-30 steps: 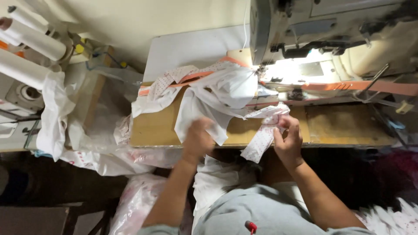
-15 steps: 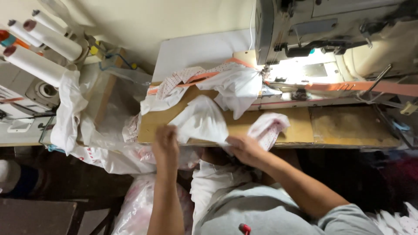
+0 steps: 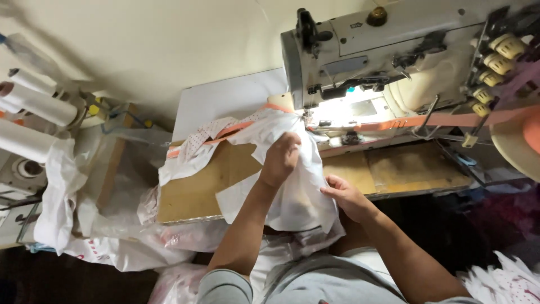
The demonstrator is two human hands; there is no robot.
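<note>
I see a pale wall behind the wooden worktable [image 3: 194,191], with the sewing machine [image 3: 394,50] filling its far right. White fabric [image 3: 292,191] drapes the table's near edge — my left hand [image 3: 281,160] bunches its top, my right hand [image 3: 346,197] pinches its side. Thread cones [image 3: 34,104] stand far left.

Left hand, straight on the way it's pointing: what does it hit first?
The left hand, gripping the white fabric piece, points up toward the sewing machine. It would likely meet the lit needle area first, though depth is unclear.
</note>
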